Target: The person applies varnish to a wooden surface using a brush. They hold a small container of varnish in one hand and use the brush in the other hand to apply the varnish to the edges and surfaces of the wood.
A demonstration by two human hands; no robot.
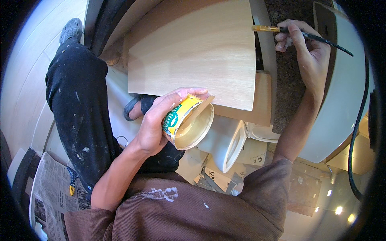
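In my left hand (150,126) is a yellow-and-green can (177,116), tilted so its mouth faces right. Pale stuff coats the inside, and a flat tan strip (201,114) lies across the opening. My right hand (305,52), raised at the upper right, grips a thin paintbrush (289,30) by its black handle. The brush's yellowish bristles point left, at the right edge of a light wooden panel (193,56). Whether the tip touches the panel I cannot tell. The panel spreads beyond the can.
Below the panel's right corner sits a white toilet (233,148). Cardboard pieces (217,176) lie on the floor near it. Dark speckled stone (287,80) and a white basin-like fixture (345,88) stand at the right, with a black cable (354,148). Newspaper (52,193) covers a surface at lower left.
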